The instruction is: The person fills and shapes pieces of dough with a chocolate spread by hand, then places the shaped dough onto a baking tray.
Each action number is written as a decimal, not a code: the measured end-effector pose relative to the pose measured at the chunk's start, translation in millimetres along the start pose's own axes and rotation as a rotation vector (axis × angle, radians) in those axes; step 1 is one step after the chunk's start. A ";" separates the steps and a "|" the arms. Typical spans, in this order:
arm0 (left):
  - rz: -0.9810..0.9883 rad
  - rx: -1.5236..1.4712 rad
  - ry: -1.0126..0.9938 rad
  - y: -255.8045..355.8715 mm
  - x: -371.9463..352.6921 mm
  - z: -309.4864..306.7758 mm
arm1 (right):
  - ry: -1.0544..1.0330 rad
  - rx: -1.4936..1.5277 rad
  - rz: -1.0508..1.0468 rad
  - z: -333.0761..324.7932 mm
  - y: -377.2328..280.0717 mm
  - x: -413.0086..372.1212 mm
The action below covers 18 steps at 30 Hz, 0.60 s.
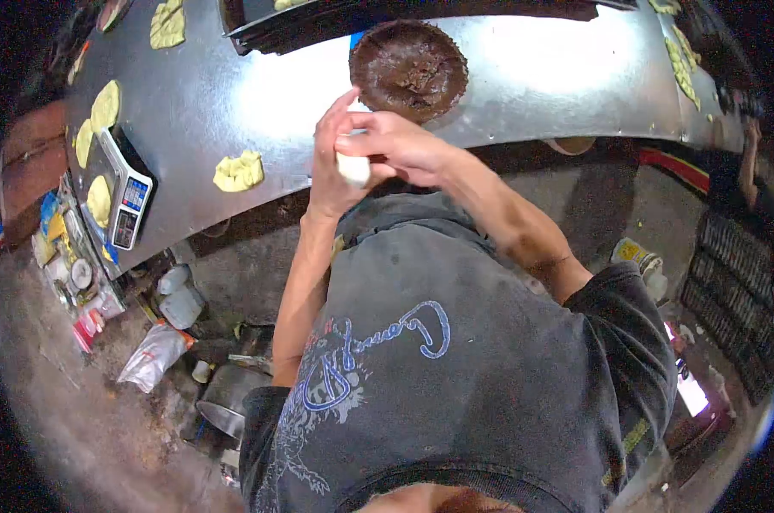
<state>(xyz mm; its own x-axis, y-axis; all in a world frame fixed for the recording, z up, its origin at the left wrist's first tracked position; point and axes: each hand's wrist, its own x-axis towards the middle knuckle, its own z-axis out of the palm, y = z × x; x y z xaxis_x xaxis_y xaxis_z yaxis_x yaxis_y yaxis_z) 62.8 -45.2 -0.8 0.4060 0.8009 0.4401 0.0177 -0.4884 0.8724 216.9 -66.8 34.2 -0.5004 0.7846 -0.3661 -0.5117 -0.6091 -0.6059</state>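
My two hands meet over the near edge of the metal table (186, 103). A pale piece of dough (353, 169) sits between them. My left hand (331, 162) is under and beside the dough, its fingers pointing up and partly hidden. My right hand (400, 145) closes on the dough from the right, thumb and fingers around its upper end. Just beyond the hands lies a round, dark brown mass (408, 70) with a rough rim. A yellowish dough piece (238, 172) rests on the table to the left.
A digital scale (129, 201) stands at the table's left end, with dough pieces (105, 106) by it. A dark tray (421, 24) spans the far side. More dough strips (682, 73) lie at the right. A metal pot (233, 398) is on the floor.
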 end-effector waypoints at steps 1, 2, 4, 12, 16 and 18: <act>-0.041 -0.052 0.033 4.2 -2.4 8.7 | -0.024 -0.173 -0.065 -10.2 -2.1 0.9; -0.132 -0.060 0.009 6.8 -6.7 2.9 | -0.050 -0.346 -0.132 -20.6 -3.3 4.2; -0.317 -0.071 -0.039 11.3 -14.9 -8.5 | 0.051 -0.446 -0.157 -41.9 -9.1 15.8; -0.749 0.030 0.028 -0.2 -72.8 -99.7 | 0.842 -0.990 -0.102 -82.8 30.7 91.2; -0.785 -0.085 0.118 -2.3 -84.8 -139.4 | 0.807 -0.571 0.011 -88.9 32.8 117.2; -0.805 -0.119 0.126 -9.7 -84.9 -157.8 | 0.864 -0.438 -0.088 -103.6 26.3 115.1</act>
<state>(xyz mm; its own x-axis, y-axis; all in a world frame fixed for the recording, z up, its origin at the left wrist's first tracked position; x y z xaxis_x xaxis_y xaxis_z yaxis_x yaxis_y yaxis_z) -116.0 -53.7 -13.1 0.2045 0.9265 -0.3158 0.1597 0.2867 0.9446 218.3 19.5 -97.0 0.3020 0.7461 -0.5934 -0.1305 -0.5842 -0.8010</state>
